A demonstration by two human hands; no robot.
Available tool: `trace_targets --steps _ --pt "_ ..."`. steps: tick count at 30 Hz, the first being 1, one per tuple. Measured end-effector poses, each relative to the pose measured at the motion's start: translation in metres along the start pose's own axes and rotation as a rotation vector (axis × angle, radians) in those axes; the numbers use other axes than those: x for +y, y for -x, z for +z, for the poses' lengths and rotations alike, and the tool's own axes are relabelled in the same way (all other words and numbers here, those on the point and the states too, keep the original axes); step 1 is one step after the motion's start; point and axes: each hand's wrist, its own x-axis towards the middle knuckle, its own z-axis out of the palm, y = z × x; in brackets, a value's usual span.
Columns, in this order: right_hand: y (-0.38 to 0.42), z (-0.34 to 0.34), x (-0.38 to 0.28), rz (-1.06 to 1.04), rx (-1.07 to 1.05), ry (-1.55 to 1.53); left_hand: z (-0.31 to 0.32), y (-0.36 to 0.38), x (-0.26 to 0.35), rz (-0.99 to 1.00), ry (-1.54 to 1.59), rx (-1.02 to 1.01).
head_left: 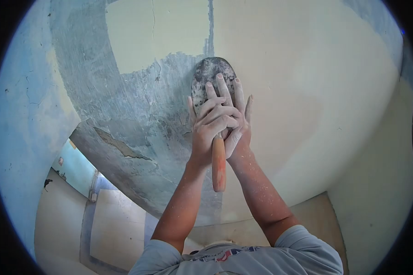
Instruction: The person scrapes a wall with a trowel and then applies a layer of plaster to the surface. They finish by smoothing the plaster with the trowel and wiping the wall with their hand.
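Grey wall (137, 98) meets cream plaster (280, 82) behind my trowel (209, 68). My right hand (240, 121) lies over its blade, fingers spread; my left hand (205, 130) overlaps, its grip unclear. Uneven pressure could gouge the plaster; snagging the ragged crack (119, 144) might shed flakes.

Your trowel (209, 65) has a broad, dark blade with a rounded far end, mottled with pale residue. It lies against the plastered surface (280, 105), where rough blue-grey meets smooth cream. Your hands (218, 114) cover its middle, and its worn wooden handle (219, 165), marked with red, points back toward you.
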Motion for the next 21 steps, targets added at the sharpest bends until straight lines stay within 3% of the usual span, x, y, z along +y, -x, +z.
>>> trace_targets --steps 2,5,13,18,21 --pt "-0.009 -0.001 0.002 -0.024 -0.003 0.035 0.001 -0.003 -0.014 0.213 -0.266 0.037" --pt "-0.040 -0.014 0.001 -0.110 0.047 0.029 -0.011 -0.045 -0.001 0.299 -0.152 0.013" --pt "-0.007 0.004 0.003 -0.097 -0.049 0.094 -0.009 0.000 -0.003 0.189 -0.210 0.057" --pt "-0.049 -0.010 0.000 -0.150 0.065 0.091 -0.013 -0.054 -0.004 0.387 -0.170 0.107" --pt "-0.039 -0.012 0.000 -0.140 0.024 0.051 -0.013 -0.043 0.000 0.343 -0.171 0.085"
